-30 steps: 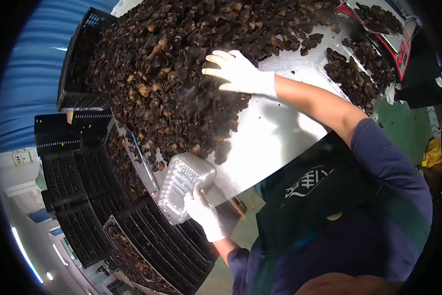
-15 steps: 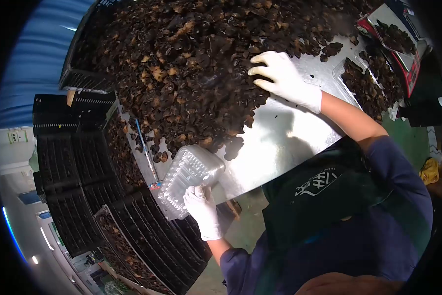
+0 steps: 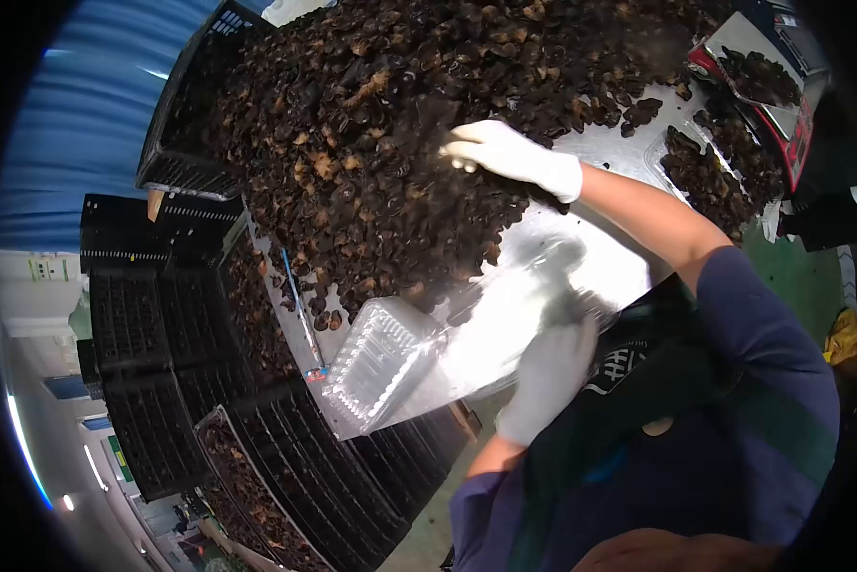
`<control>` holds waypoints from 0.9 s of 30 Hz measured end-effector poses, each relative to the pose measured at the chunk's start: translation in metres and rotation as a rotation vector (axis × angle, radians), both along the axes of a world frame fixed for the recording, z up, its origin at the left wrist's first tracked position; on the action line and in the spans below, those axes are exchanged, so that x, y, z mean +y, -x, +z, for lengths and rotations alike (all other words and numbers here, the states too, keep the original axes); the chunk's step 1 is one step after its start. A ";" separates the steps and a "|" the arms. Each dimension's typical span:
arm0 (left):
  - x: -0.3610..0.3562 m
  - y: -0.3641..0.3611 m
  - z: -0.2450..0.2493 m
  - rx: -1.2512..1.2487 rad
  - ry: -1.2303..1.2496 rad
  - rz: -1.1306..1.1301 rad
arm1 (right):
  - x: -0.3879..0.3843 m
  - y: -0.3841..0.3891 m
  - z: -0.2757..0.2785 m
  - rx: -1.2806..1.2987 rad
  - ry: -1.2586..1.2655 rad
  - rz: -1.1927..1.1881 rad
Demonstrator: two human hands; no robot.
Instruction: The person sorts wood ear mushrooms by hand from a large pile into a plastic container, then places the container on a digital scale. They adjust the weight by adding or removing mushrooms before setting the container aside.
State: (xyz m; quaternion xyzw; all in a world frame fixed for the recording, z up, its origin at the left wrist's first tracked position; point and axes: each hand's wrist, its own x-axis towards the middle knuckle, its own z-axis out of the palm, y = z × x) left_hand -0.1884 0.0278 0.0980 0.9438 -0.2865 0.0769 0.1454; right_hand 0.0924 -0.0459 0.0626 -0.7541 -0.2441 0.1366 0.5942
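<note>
A large heap of dark wood ear mushrooms (image 3: 371, 162) covers much of the metal table (image 3: 505, 315). My right hand (image 3: 510, 157), in a white glove, rests over the heap's near right side, its fingers loosely bent and touching the mushrooms. My left hand (image 3: 552, 372), also gloved, is smeared by motion at the table's front edge. It grips a clear plastic container (image 3: 554, 262) that is blurred against the shiny metal. To the left, a stack of clear plastic containers (image 3: 381, 357) sits on the table corner.
A red scale (image 3: 772, 124) bearing mushrooms stands at the upper right, beside a filled clear tray (image 3: 695, 167). Black crates (image 3: 285, 467) are stacked at the left, some holding mushrooms. A thin blue stick (image 3: 295, 296) lies near the container stack.
My left hand has left the container stack and moved right, taking a clear container along. My right hand has shifted left, farther over the heap. The view has shifted slightly.
</note>
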 end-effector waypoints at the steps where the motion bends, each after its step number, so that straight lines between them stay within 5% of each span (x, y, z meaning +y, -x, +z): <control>1: -0.016 -0.014 -0.023 0.033 0.086 -0.095 | -0.016 0.010 0.012 0.129 -0.064 0.010; 3: -0.047 -0.036 -0.061 0.105 0.044 -0.205 | -0.055 0.031 0.022 0.240 -0.154 0.090; 6: -0.062 -0.057 -0.082 0.285 0.161 -0.228 | -0.109 0.074 0.025 0.145 0.056 0.100; 7: -0.052 -0.070 -0.088 0.074 0.412 -0.083 | -0.120 0.098 0.027 0.095 0.103 0.013; 8: -0.027 -0.096 -0.093 -0.035 -0.004 0.090 | -0.133 0.114 0.037 0.081 0.285 0.064; 9: 0.000 -0.132 -0.085 -0.066 -0.056 0.167 | -0.141 0.132 0.008 -0.125 0.247 -0.020; 10: 0.017 -0.160 -0.029 -0.396 0.484 0.298 | -0.144 0.142 -0.001 -0.289 0.403 0.045; 11: 0.032 -0.184 0.002 -0.391 0.650 0.461 | -0.143 0.151 -0.004 -0.464 0.464 0.077; 12: 0.051 -0.220 0.012 -0.622 0.616 0.446 | -0.140 0.160 -0.006 -0.572 0.497 0.061; 13: 0.069 -0.249 0.018 -0.627 0.396 0.632 | -0.137 0.165 -0.008 -0.683 0.530 0.041; 17: 0.109 -0.321 0.027 -0.547 -0.016 0.745 | -0.135 0.174 -0.021 -0.761 0.642 -0.038; 21: 0.100 -0.305 0.042 -0.674 0.011 0.612 | -0.151 0.174 -0.001 -0.587 0.485 -0.165; 25: 0.060 -0.253 0.024 -0.776 0.361 0.475 | -0.165 0.164 -0.011 -0.328 0.382 -0.216; 27: 0.022 -0.210 0.025 -0.494 0.532 0.407 | -0.162 0.160 -0.007 -0.291 0.307 -0.225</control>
